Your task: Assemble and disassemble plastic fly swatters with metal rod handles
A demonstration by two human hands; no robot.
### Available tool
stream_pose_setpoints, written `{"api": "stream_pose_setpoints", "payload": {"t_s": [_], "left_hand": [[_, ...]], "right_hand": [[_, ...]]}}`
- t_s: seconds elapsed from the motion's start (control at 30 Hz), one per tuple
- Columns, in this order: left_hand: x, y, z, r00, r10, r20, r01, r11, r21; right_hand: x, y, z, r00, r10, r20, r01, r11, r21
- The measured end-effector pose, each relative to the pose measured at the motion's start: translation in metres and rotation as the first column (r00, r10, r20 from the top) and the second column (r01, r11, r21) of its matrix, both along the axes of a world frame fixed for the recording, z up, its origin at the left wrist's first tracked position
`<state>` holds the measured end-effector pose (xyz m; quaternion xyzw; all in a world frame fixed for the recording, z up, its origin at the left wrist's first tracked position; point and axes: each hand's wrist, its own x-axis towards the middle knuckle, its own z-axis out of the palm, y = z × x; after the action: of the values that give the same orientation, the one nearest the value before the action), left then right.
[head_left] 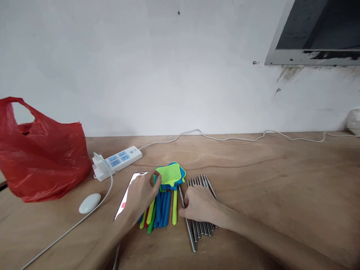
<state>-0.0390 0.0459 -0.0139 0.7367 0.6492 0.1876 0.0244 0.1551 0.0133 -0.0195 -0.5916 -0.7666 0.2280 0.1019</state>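
My left hand (143, 190) has its fingers curled at the left edge of a yellow-green mesh fly swatter head (169, 175), thumb and forefinger pinching there. Blue swatter heads show beneath it. Below lie several coloured plastic sticks, among them a blue stick (167, 210), a green stick (151, 218) and a yellow stick (174, 210). My right hand (198, 203) rests over a row of thin metal rods (203, 228). Its fingers are closed on the leftmost metal rod (191, 235), which slants apart from the others; the palm hides the row's middle.
A phone (129, 192) with a lit screen lies partly under my left forearm. Farther left are a white mouse-shaped object (90, 203), a red plastic bag (42, 157) and a power strip (120, 159). A white cable (225, 139) runs along the wall at the back of the wooden table (275, 195).
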Motion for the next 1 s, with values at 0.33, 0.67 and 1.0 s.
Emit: {"api": "stream_pose_setpoints", "payload": {"t_s": [0.33, 0.67, 1.0], "left_hand": [[0.007, -0.007, 0.003, 0.975, -0.212, -0.061, 0.209, 0.977, -0.053], [0.023, -0.021, -0.024, 0.899, -0.405, -0.166, 0.379, 0.910, -0.167], [0.027, -0.029, -0.021, 0.862, -0.494, -0.115, 0.478, 0.867, -0.141]], "right_hand": [[0.065, 0.015, -0.018, 0.686, -0.229, -0.691, -0.015, 0.945, -0.328], [0.074, 0.009, -0.037, 0.201, -0.345, -0.917, 0.145, 0.936, -0.321], [0.078, 0.012, -0.035, 0.025, -0.372, -0.928, 0.353, 0.872, -0.340]]}}
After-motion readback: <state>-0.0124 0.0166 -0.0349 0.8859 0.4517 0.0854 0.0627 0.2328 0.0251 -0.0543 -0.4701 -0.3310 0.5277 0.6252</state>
